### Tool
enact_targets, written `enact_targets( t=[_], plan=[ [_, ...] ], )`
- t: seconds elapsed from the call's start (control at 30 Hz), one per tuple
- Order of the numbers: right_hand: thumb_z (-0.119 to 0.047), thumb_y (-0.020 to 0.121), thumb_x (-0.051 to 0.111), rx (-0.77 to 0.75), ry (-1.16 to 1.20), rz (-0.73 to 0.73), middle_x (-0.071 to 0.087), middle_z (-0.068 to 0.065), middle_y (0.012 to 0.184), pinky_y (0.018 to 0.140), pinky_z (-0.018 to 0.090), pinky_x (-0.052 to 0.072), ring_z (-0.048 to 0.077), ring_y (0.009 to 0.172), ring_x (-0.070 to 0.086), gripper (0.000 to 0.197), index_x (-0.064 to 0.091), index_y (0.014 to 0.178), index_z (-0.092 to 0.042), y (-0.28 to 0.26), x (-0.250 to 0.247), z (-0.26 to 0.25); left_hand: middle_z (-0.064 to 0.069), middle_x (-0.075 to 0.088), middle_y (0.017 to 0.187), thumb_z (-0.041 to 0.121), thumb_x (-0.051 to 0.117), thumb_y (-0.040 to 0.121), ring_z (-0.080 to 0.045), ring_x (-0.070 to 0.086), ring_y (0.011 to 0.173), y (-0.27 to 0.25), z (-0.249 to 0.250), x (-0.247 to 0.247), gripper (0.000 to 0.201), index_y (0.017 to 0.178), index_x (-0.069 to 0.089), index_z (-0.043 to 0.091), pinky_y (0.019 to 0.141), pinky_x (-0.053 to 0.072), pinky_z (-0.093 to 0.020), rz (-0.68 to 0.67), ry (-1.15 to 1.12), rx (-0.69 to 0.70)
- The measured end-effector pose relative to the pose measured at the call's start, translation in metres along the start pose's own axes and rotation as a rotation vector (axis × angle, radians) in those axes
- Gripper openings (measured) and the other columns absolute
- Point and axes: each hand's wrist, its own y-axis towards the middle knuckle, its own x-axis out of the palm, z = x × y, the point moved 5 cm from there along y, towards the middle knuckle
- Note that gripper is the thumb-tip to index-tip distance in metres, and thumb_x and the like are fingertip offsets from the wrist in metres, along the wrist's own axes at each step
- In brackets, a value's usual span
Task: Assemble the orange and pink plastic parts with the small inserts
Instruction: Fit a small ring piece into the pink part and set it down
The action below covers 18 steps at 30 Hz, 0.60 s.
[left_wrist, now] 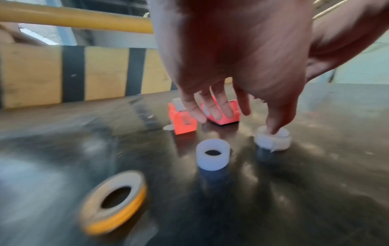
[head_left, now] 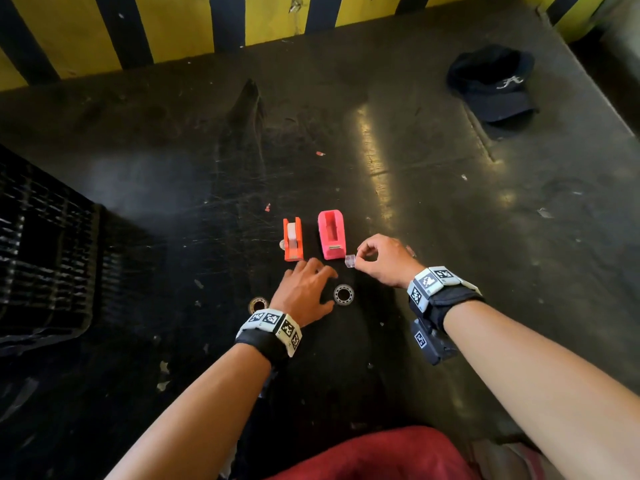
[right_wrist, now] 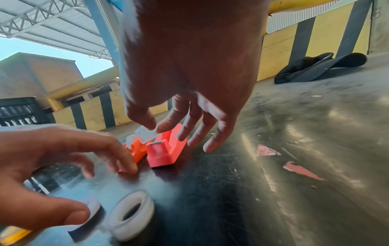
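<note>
The orange part (head_left: 292, 240), with a white piece in its slot, and the pink part (head_left: 331, 234), its slot open, stand side by side on the dark table. My right hand (head_left: 360, 265) pinches a small clear insert (head_left: 349, 262) between thumb and forefinger, just right of the pink part's near end; the insert (right_wrist: 145, 135) hangs above both parts. My left hand (head_left: 313, 285) hovers palm down with its fingers spread, just in front of the orange part. Its thumb touches a white ring (left_wrist: 272, 139). A second white ring (left_wrist: 212, 156) stands under the palm.
A yellow tape roll (head_left: 258, 304) lies left of my left wrist, and a ring (head_left: 343, 294) lies beside the thumb. A black crate (head_left: 41, 254) stands at the left, a black cap (head_left: 491, 84) at the far right. A yellow-and-black striped barrier (head_left: 173, 29) closes the back.
</note>
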Motion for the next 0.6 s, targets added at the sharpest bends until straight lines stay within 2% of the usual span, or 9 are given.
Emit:
enact_targets(
  t=[0.1, 0.2, 0.3, 0.37, 0.47, 0.5, 0.6],
  plan=[
    [-0.043, 0.080, 0.074, 0.034, 0.001, 0.006, 0.070, -0.002, 0.105, 0.089, 0.034, 0.052, 0.020, 0.098, 0.067, 0.020, 0.073, 0.084, -0.023, 0.000, -0.001, 0.009, -0.005, 0.047, 0.144, 0.037, 0.073, 0.086, -0.027, 0.049, 0.130, 0.015, 0.021, 0.007, 0.063, 0.144, 0.049, 0.030, 0.106, 0.046, -0.047, -0.078, 0.035, 0.081],
    [-0.053, 0.071, 0.067, 0.037, 0.008, -0.002, 0.069, -0.005, 0.100, 0.092, 0.044, 0.055, 0.018, 0.094, 0.067, 0.026, 0.070, 0.078, -0.028, -0.003, -0.004, 0.014, -0.007, 0.049, 0.142, 0.028, 0.073, 0.088, -0.028, 0.050, 0.130, 0.024, 0.028, 0.016, 0.060, 0.144, 0.051, 0.029, 0.106, 0.047, -0.046, -0.169, 0.009, 0.065],
    [-0.063, 0.061, 0.058, 0.037, 0.038, 0.000, 0.069, -0.008, 0.097, 0.092, 0.043, 0.055, 0.016, 0.092, 0.068, 0.040, 0.070, 0.077, -0.028, -0.001, -0.004, 0.022, -0.003, 0.062, 0.130, 0.027, 0.076, 0.086, -0.022, 0.061, 0.120, 0.026, 0.020, 0.013, 0.051, 0.134, 0.060, 0.027, 0.101, 0.054, -0.040, -0.101, -0.198, 0.000],
    [-0.057, 0.068, 0.065, 0.025, 0.052, -0.010, 0.070, -0.008, 0.097, 0.090, 0.038, 0.054, 0.016, 0.094, 0.069, 0.034, 0.072, 0.080, -0.026, -0.001, -0.003, 0.019, 0.001, 0.070, 0.118, 0.028, 0.078, 0.084, -0.015, 0.069, 0.109, 0.023, 0.006, 0.005, 0.045, 0.126, 0.064, 0.025, 0.094, 0.058, -0.031, -0.034, -0.471, -0.093],
    [-0.036, 0.085, 0.075, -0.021, 0.053, -0.018, 0.071, -0.005, 0.101, 0.077, 0.023, 0.045, 0.014, 0.094, 0.067, 0.017, 0.075, 0.090, -0.020, 0.001, 0.000, 0.010, 0.002, 0.077, 0.112, 0.027, 0.080, 0.086, -0.008, 0.074, 0.105, 0.016, -0.012, -0.013, 0.043, 0.126, 0.065, 0.021, 0.089, 0.055, -0.020, -0.020, -0.812, -0.179],
    [-0.032, 0.086, 0.075, -0.049, 0.070, -0.025, 0.071, -0.004, 0.101, 0.076, 0.021, 0.044, 0.014, 0.093, 0.067, 0.015, 0.076, 0.092, -0.018, 0.002, 0.002, 0.004, 0.001, 0.079, 0.109, 0.026, 0.080, 0.086, -0.005, 0.074, 0.104, 0.014, -0.018, -0.020, 0.043, 0.126, 0.065, 0.020, 0.089, 0.054, -0.019, -0.016, -0.869, -0.181],
    [-0.023, 0.088, 0.075, -0.134, 0.125, -0.061, 0.073, 0.002, 0.103, 0.085, 0.027, 0.050, 0.018, 0.096, 0.068, 0.011, 0.076, 0.093, -0.014, 0.006, 0.010, -0.017, 0.003, 0.080, 0.107, 0.027, 0.076, 0.090, -0.004, 0.075, 0.102, 0.003, -0.030, -0.034, 0.039, 0.126, 0.066, 0.017, 0.092, 0.055, -0.022, 0.000, -0.925, -0.171]
  ],
)
